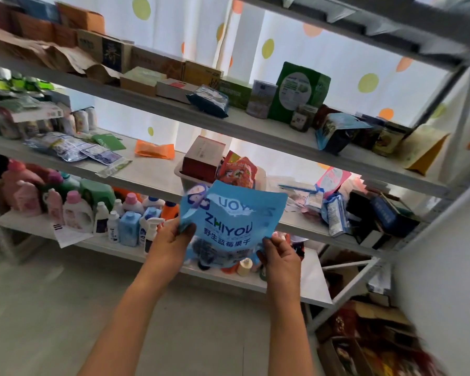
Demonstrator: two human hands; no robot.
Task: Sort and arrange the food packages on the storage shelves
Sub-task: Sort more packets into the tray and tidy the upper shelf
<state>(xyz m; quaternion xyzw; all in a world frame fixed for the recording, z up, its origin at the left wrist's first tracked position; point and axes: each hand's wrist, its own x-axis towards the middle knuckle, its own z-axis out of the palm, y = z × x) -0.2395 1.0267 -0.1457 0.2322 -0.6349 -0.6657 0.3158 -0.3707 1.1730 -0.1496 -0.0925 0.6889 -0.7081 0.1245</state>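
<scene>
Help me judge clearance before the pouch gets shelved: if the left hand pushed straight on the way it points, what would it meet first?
Probably the white bin on the middle shelf, just beyond the blue pouch that the left hand grips. Depth is unclear; it could pass under the shelf edge instead.

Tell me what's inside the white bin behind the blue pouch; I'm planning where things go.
The white bin holds a dark red box and a red snack bag; its bottom is hidden.
</scene>
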